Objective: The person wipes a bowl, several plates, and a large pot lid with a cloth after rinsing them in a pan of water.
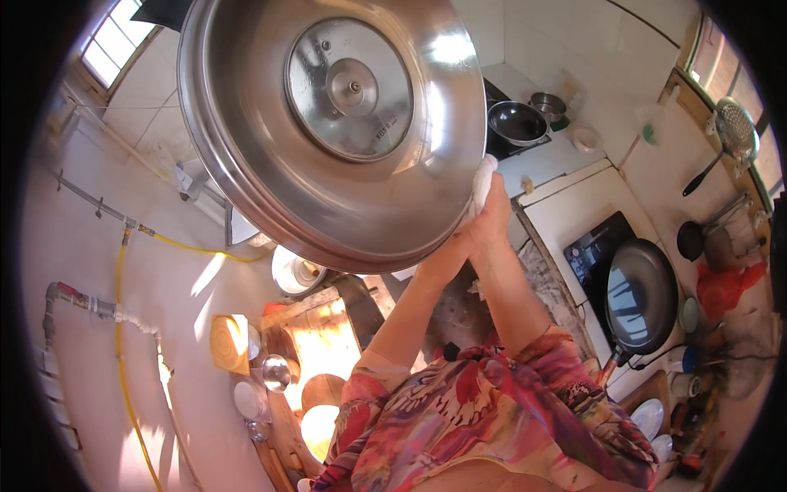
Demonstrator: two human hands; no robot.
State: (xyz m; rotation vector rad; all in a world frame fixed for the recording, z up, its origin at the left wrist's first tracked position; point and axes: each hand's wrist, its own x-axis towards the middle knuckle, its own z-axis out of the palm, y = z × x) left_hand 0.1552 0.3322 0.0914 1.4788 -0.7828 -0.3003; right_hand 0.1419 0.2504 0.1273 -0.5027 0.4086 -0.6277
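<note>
A large stainless steel pan lid (246, 135) with a round glass window (384, 74) is held up before me, its underside facing the camera. At its lower right rim, my right hand (494, 212) grips a folded white cloth (482, 187) that presses against the edge. My left hand (453, 251) reaches up to the rim just beside the right wrist. Its fingers are hidden behind the lid, so their hold does not show.
Behind the lid, a dark frying pan (518, 122) and a small steel pot (548, 106) stand by the wall. A wok (642, 295) rests over a black induction cooktop (593, 246) at right. Wooden boards (326, 326) and bowls lie lower left; a yellow hose (120, 344) runs along the left wall.
</note>
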